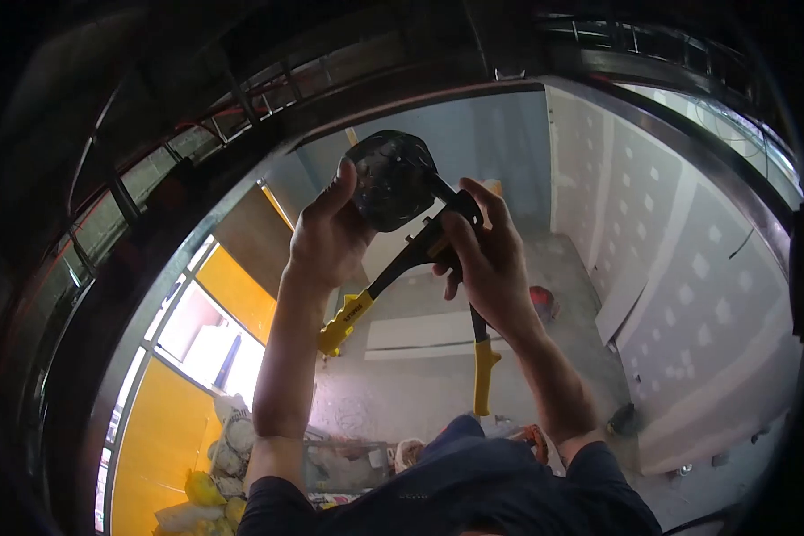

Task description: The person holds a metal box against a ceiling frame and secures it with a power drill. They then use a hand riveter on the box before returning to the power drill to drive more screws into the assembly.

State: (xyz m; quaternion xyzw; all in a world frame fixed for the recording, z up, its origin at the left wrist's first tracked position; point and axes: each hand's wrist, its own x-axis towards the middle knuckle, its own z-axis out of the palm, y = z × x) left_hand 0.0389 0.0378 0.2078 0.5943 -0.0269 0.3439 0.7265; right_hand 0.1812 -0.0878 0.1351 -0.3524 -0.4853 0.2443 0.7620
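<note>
i see the left hand point(330, 237) raised in front of the camera, its fingers point(341, 192) closed on the rim of a black disc point(391, 179), thumb pressed against the near edge. the disc is round, dark and slightly domed, and it is held up in the air. just right of the disc and touching it, the right hand point(487, 259) wraps around the head of a yellow-handled tool point(411, 255), fingers curled tight on the black jointed part where it meets the disc. the tool's two black arms spread downward from the disc, one slanting lower left and one hanging almost straight down, each ending in a yellow grip. i cannot tell exactly how the tool's nose sits against the disc.

far below the disc lies a grey floor point(402, 393) with a pale board point(420, 335) flat on it and a red object point(542, 302) near the right wrist. right of the disc stand plasterboard walls point(688, 268) dotted with white patches. lower left of the disc are yellow panels point(237, 290) and a heap of sacks point(228, 447).
</note>
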